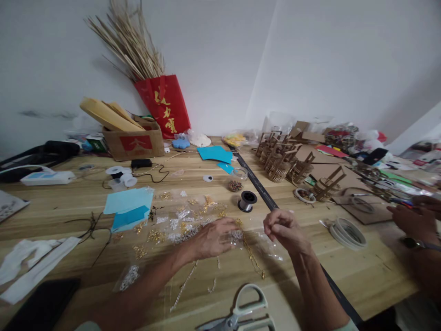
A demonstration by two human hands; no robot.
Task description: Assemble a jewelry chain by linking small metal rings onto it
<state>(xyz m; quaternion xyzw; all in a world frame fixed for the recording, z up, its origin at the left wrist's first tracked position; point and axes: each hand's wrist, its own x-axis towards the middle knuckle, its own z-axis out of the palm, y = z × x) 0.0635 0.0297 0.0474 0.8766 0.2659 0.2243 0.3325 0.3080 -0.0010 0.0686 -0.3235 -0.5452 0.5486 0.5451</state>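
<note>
My left hand (215, 237) reaches palm down over small clear bags of jewellery findings, its fingers stretched out and nothing visibly gripped. Close by its fingertips are a bag of silver rings (236, 235) and a gold chain (252, 257) that trails toward me. To the right, my right hand (283, 229) is raised above the table with thumb and fingers curled together; whatever they may hold is hidden. Bags of gold findings (155, 236) and silver pieces (129, 277) lie left of my left hand. Short silver chains (184, 286) rest below it.
Scissors (246, 310) lie at the front edge. Beyond my hands stand a wire spool (247, 201) and a bowl of beads (235, 185). Several small bamboo baskets (280, 165) are at the back right. Another person's hand (411, 218) is at the right, near stacked pale rings (347, 233).
</note>
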